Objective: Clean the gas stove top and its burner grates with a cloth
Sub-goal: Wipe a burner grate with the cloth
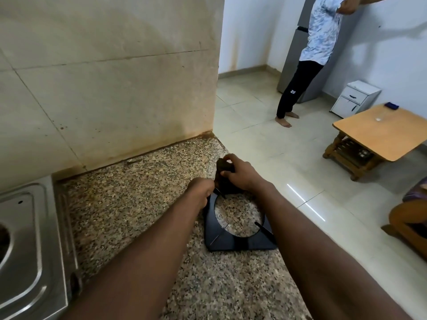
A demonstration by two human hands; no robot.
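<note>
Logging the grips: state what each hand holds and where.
Right hand clutches a dark brown cloth at the far corner of the black square metal burner grate; left hand appears to grip its far-left edge.

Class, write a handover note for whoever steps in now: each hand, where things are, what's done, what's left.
Left hand grips the burner grate at its far-left edge. Right hand holds the dark cloth against the grate's far corner.
The grate lies flat on the granite counter, right of the stove top.
Done: grate is off the stove, wiping under way.
Left: finish the grate, wipe the stove top, put the grate back.
</note>
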